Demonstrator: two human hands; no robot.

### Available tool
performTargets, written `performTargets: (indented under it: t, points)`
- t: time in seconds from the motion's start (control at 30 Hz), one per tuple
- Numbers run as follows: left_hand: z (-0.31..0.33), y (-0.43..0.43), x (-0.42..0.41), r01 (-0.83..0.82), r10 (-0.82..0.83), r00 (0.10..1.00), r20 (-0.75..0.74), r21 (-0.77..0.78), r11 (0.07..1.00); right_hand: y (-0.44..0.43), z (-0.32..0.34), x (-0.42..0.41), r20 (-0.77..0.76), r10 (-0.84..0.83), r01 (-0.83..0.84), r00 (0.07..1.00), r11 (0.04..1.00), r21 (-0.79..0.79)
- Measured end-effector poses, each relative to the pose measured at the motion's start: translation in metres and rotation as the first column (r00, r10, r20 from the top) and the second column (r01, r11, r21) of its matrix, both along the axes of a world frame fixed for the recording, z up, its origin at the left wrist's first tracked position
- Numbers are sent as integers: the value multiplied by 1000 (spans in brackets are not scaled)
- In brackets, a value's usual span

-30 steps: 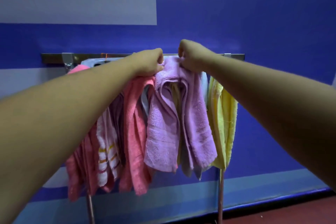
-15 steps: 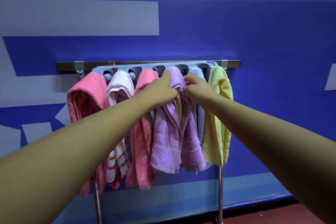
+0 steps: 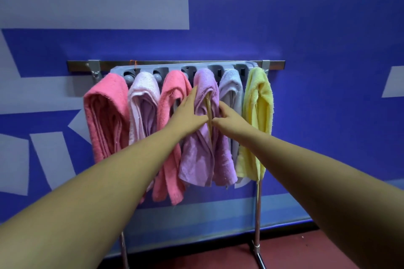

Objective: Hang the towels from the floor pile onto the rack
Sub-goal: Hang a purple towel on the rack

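A grey plastic rack [image 3: 172, 68] on a metal rail [image 3: 76, 65] carries several towels side by side: pink [image 3: 105, 116], pale pink [image 3: 143, 98], coral [image 3: 172, 87], lilac [image 3: 205, 82], pale grey [image 3: 231, 86] and yellow [image 3: 260, 98]. Both of my hands are on the lilac towel, about a third of the way down it. My left hand [image 3: 189, 113] lies with straight fingers against its left fold. My right hand [image 3: 227, 117] pinches its right fold. No floor pile is in view.
The rack stands on thin metal legs [image 3: 258, 214] close against a blue and grey painted wall [image 3: 306, 28]. A strip of red floor [image 3: 284, 253] shows at the bottom right, with the stand's foot on it.
Both hands have slid down from the top of the lilac towel to its folds. The view has pulled back, so the whole row of towels now shows.
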State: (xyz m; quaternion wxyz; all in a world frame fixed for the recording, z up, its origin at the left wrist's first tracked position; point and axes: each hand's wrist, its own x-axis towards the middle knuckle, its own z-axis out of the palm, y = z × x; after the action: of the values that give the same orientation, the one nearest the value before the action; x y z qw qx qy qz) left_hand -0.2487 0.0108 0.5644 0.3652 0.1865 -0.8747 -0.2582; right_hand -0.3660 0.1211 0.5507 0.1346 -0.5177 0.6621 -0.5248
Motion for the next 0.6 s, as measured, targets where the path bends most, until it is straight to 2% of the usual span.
performTargets:
  t: [0.1,0.23,0.37,0.5,0.6]
  points:
    - [-13,6,12,35,-38,998,53,57,998,10,-7,8,-100,-23,30,995,997,71]
    - [-46,16,38,-30,-5,984,178,195,980,25,-26,21,-234,-97,143,967,972,186]
    - [-106,33,81,-106,9,951,309,299,948,45,-80,46,-344,-134,245,929,922,301]
    - [-173,43,128,-165,25,882,470,257,952,59,-160,79,-313,-86,216,946,886,410]
    - [-222,52,159,-199,37,842,538,247,948,69,-216,106,-252,-47,174,967,841,512]
